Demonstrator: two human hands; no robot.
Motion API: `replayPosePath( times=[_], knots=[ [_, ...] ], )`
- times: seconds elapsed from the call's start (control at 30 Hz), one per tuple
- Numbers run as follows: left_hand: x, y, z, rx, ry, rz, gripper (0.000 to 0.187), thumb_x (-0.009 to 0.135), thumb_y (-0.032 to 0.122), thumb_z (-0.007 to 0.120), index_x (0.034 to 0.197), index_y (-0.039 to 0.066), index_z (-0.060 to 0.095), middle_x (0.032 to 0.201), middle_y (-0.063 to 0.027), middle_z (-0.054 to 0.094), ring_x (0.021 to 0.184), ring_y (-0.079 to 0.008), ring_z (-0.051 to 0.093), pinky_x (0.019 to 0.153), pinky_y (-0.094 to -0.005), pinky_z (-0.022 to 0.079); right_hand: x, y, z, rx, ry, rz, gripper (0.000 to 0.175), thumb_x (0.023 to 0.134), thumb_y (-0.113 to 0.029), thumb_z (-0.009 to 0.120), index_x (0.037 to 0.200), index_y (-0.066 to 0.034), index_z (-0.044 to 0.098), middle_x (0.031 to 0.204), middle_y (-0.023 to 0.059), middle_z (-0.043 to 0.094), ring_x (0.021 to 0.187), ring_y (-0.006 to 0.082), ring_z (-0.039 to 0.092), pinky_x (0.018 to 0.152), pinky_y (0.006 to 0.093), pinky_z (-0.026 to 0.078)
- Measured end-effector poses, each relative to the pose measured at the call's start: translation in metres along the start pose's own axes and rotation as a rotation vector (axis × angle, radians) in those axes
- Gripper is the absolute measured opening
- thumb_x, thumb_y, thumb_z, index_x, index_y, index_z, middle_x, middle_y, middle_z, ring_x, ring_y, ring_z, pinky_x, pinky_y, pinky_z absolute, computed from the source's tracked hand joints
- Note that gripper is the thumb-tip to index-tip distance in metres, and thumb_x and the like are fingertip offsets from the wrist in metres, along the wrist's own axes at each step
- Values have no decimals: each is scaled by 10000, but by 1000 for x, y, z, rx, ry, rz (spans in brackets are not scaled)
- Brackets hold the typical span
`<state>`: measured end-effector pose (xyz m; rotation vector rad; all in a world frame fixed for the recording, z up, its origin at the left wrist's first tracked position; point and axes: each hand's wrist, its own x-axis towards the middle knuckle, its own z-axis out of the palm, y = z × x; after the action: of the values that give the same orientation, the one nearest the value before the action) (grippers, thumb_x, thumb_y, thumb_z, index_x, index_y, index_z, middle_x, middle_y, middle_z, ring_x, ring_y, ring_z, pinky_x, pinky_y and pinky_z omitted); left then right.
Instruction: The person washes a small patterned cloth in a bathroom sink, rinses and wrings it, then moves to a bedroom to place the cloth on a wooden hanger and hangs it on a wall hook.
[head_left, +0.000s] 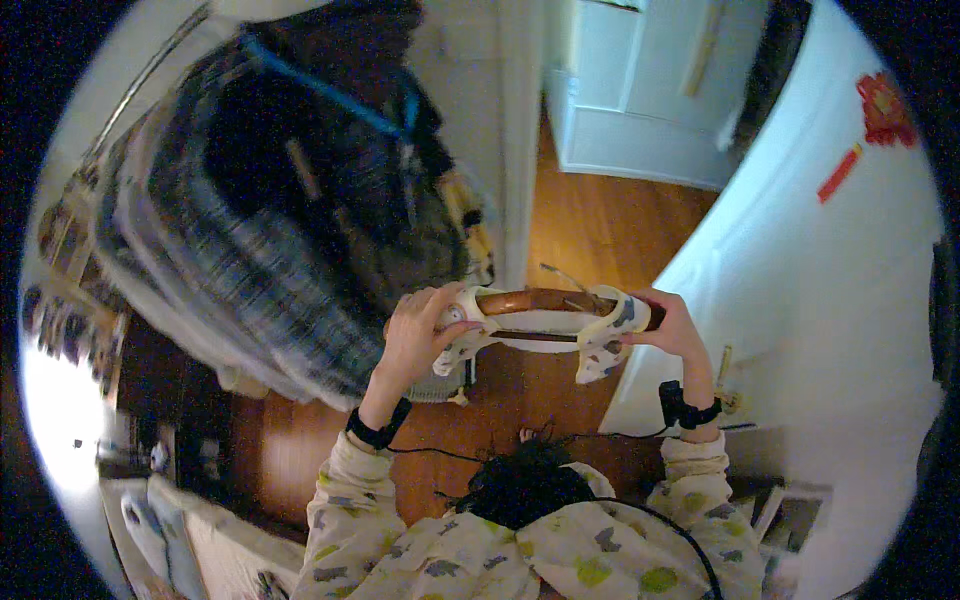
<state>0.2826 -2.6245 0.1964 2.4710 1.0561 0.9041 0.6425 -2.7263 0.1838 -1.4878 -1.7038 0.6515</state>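
A brown wooden clothes hanger (529, 301) with a thin metal hook (559, 274) is held level in front of my chest. A white garment with a small print (611, 341) sits over both ends of the hanger, and a gap between its two shoulders shows the bar. My left hand (420, 330) grips the hanger's left end through the cloth, thumb laid over the fabric. At the opposite end, my right hand (671, 330) pinches cloth and wood together. Most of the garment's lower part is hidden from this angle.
Dark and plaid clothes (300, 217) hang closely packed from a metal rod (146, 82) on the left. A white door (780, 225) bearing a red ornament (885, 109) stands on the right. Wooden flooring (592, 217) continues through the doorway. A black cable (435, 450) trails from my left wristband.
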Motion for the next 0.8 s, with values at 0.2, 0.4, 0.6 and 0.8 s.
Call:
replayPosePath(
  times=[0.2, 0.4, 0.6, 0.8],
  knots=[
    [53, -13, 26, 98, -61, 194, 495, 724, 314, 694, 1145, 113, 529, 1118, -149, 533, 1076, -355, 467, 945, -449, 342, -29, 13, 15, 271, 133, 226, 486, 608, -51, 795, 1038, 34, 585, 900, 48, 631, 801, 108, 578, 707, 259, 493],
    [45, 43, 0, -169, 36, 428, 565, 703, 200, 708, 1219, 125, 489, 1284, -109, 436, 1177, -342, 397, 993, -491, 277, -86, -11, 30, 188, 268, 331, 475, 626, -11, 763, 1068, 22, 591, 901, 41, 638, 784, 101, 584, 705, 255, 503],
    [114, 65, 29, -69, -206, 849, 288, 725, 201, 665, 993, 120, 602, 1036, -53, 586, 1068, -245, 512, 1009, -526, 232, -80, 12, 52, 140, 385, 394, 510, 589, -62, 795, 1060, -2, 612, 881, 44, 647, 773, 105, 596, 700, 278, 513],
    [166, 28, 35, -297, -717, 647, 226, 817, 247, 570, 798, 29, 627, 764, -107, 614, 772, -287, 574, 662, -365, 442, -58, 48, 94, -60, 543, 436, 502, 551, -76, 809, 1021, -28, 640, 829, 41, 659, 707, 110, 609, 674, 269, 514]
  ],
)
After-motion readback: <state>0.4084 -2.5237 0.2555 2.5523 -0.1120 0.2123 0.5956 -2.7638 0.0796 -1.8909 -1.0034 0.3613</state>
